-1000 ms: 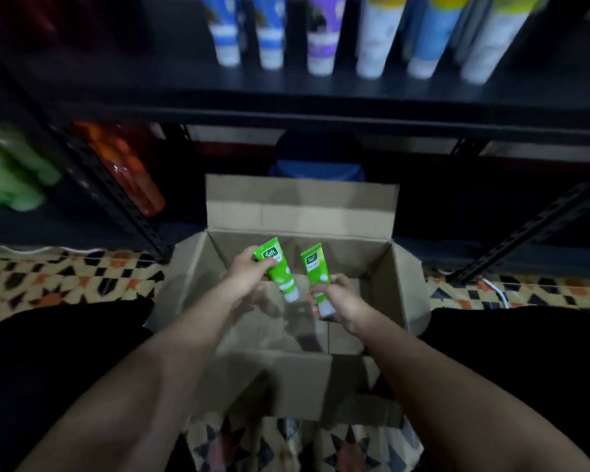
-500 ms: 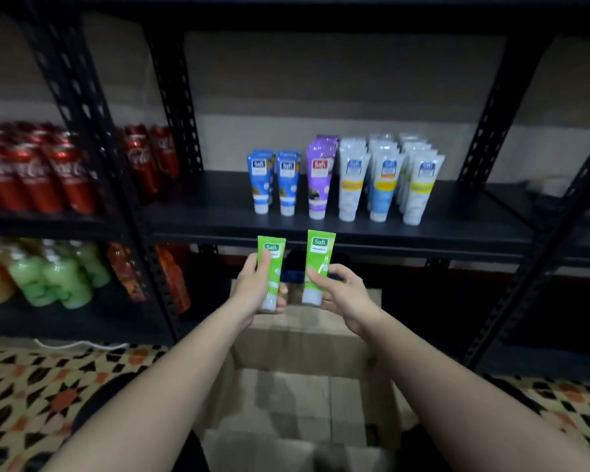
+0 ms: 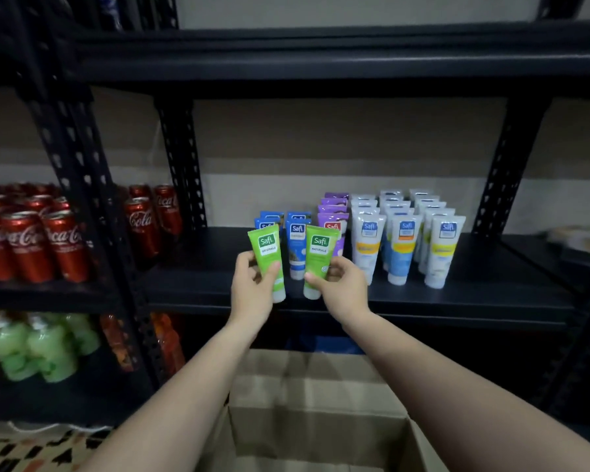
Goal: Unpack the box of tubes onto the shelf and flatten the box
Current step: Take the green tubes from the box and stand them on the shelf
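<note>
- You hold two green tubes in the middle of the frame, in front of the shelf's front edge; the left green tube [image 3: 267, 258] leans a little to the left, the right green tube [image 3: 317, 258] stands close to upright, and both have their caps downward
- Judging by their look, these are light, soft-walled plastic tubes that give under a squeeze; the glossy skin may be a bit slippery, so pinch low on the body just above the cap, where the tube is stiffer, rather than near the flat crimped top
- Each is bright green with a darker green label patch reading "Safi" near the top and a pale cap at the bottom; the small print is too blurred to read
- Your left hand [image 3: 252, 284] is curled round the lower half of its tube, thumb across the front; your right hand [image 3: 341, 284] pinches its tube near the cap, thumb in front and fingers behind
- The shelf [image 3: 474, 294] is a dark board across the centre; blue tubes [image 3: 297, 243] and purple tubes [image 3: 332, 212] stand just behind your hands, white tubes [image 3: 402, 240] in rows to the right; bare board lies to the left of the blue ones, which looks the likely spot for the green pair
- The box [image 3: 317, 413] sits open at the bottom centre, below your forearms; what is left inside is out of view, and flattening is not yet begun
- Red cans [image 3: 31, 243] fill the left of the frame, with green bottles [image 3: 34, 349] below them
</note>
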